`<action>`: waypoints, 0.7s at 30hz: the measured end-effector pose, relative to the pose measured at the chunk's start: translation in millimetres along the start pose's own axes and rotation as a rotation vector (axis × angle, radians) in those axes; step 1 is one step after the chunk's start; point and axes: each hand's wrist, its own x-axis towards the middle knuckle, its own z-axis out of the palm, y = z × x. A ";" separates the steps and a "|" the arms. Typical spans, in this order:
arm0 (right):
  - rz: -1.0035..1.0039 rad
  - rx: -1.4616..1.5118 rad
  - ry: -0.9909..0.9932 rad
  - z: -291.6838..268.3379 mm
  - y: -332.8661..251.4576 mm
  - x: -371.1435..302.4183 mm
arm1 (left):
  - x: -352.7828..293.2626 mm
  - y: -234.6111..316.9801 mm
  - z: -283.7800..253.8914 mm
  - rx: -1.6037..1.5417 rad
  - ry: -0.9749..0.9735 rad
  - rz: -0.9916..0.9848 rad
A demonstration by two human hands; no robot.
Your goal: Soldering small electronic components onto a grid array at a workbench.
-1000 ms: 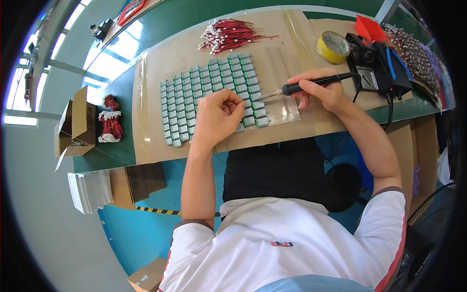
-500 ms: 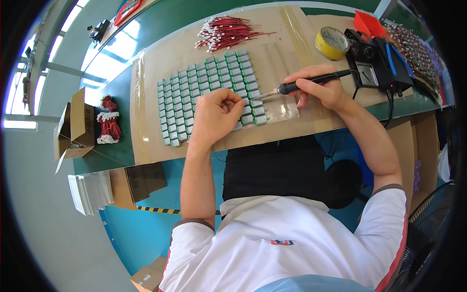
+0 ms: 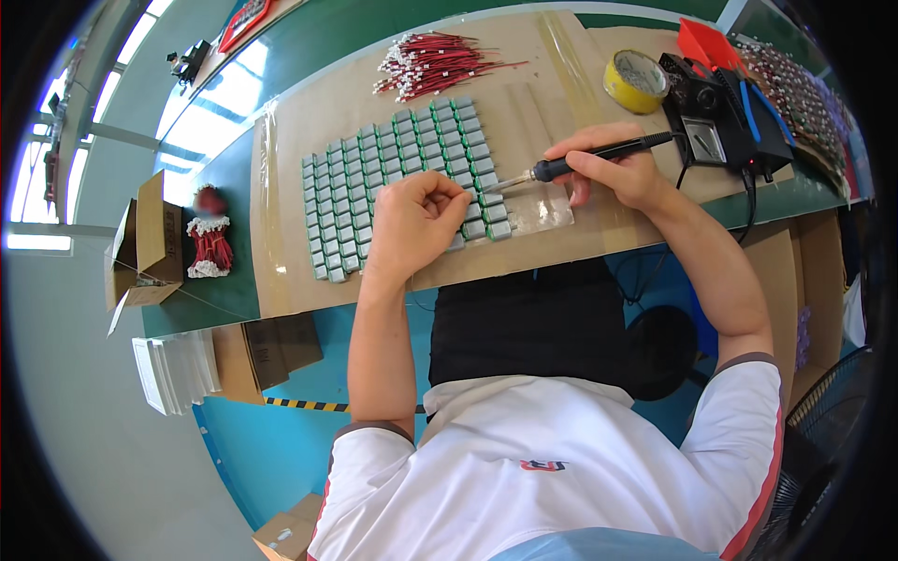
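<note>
My right hand (image 3: 613, 165) grips a soldering iron (image 3: 599, 157) by its black handle. The iron's metal tip points left and meets the edge of the rows of small grey blocks with green boards (image 3: 365, 168). Over the lower part of those rows, my left hand (image 3: 421, 217) is closed in a pinch close to the tip. What its fingertips hold is too small and hidden to make out. Some blocks lie covered beneath this hand.
Red wires with white connectors (image 3: 430, 65) lie piled at the back of the cardboard sheet (image 3: 327, 131). To the right are yellow tape (image 3: 637, 81) and a black soldering station (image 3: 720, 122) with a cord. Bundled wires (image 3: 209, 248) and an opened carton (image 3: 154, 238) stand left.
Hardly anything differs. Both hands and the soldering iron keep nearly the same place, with only a very slight shift of the whole view.
</note>
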 end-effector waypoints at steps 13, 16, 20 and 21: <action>0.077 0.043 0.016 -0.3 -4.6 -3.8 | 0.7 -2.0 3.6 0.046 0.012 -0.021; 0.069 0.037 0.011 0.0 -2.6 -3.7 | -1.7 -1.7 3.6 -0.010 -0.003 -0.065; 0.032 0.070 0.020 -1.6 2.0 -4.4 | 0.7 -0.6 6.2 -0.055 -0.023 -0.096; 0.035 0.072 0.015 -2.0 2.3 -4.9 | 1.8 0.0 6.6 -0.058 -0.028 -0.098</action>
